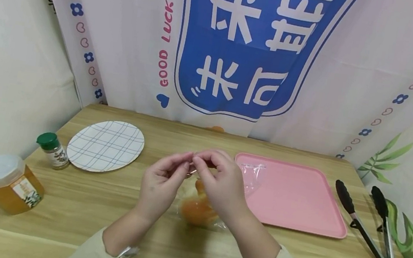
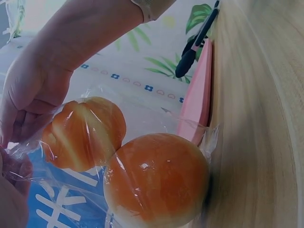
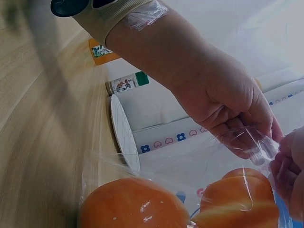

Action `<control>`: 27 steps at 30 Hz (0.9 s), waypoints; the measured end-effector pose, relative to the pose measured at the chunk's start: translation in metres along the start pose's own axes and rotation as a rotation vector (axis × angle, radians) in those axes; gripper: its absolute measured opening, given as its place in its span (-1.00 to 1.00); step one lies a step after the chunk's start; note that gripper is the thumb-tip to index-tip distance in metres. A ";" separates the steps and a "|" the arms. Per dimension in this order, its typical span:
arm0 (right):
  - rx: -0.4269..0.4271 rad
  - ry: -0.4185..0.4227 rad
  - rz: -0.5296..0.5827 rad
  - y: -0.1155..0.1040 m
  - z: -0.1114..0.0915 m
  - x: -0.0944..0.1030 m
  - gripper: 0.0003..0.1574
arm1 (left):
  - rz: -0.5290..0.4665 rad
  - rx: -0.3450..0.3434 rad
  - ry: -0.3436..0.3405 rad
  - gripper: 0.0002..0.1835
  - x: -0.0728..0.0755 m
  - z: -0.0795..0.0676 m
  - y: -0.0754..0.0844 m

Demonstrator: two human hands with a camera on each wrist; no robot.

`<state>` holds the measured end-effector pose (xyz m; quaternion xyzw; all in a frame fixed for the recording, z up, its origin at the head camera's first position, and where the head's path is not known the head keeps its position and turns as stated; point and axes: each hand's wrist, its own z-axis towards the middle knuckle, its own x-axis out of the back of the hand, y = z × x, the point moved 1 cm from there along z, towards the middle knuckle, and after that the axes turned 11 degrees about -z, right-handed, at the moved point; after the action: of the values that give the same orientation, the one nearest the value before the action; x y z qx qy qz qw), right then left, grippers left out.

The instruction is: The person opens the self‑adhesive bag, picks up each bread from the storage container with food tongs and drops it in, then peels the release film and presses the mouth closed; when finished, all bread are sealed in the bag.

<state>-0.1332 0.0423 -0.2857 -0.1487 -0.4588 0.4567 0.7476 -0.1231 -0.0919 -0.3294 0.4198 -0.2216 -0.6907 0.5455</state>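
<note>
A clear bag [image 1: 200, 203] of two buns [image 2: 156, 183] hangs below both hands, its top pinched by the left hand [image 1: 161, 184] and right hand [image 1: 222, 186], left of the pink tray [image 1: 299, 203].

Both forearms, in pale sleeves, rise from the lower edge of the head view and meet at centre frame. The left hand [image 1: 161, 182] and right hand [image 1: 220, 181] face each other, curled fingertips pinching together, nearly touching.

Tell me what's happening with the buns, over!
Left hand and right hand both pinch the clear bag top. Two buns inside. Nothing blocking.
</note>
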 end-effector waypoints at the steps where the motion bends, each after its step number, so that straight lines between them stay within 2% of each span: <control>1: 0.001 -0.003 -0.001 0.000 0.000 0.000 -0.90 | 0.004 0.007 0.004 -0.76 0.000 0.000 0.000; 6: 0.026 -0.006 -0.033 0.003 0.000 0.000 -0.91 | -0.009 0.024 0.024 -0.76 0.000 0.000 0.001; 12: 0.059 0.014 -0.073 0.004 0.000 0.001 -0.91 | 0.034 0.031 0.054 -0.83 -0.001 0.002 0.001; 17: 0.039 0.015 -0.111 0.008 0.001 0.003 -0.90 | 0.013 0.059 0.074 -0.86 -0.001 0.004 0.001; 27: -0.004 0.023 -0.166 0.023 0.003 0.015 -0.90 | 0.073 0.136 0.098 -0.84 0.001 0.010 0.001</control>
<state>-0.1453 0.0666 -0.2902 -0.1169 -0.4620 0.3906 0.7876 -0.1307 -0.0941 -0.3237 0.4809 -0.2561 -0.6322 0.5509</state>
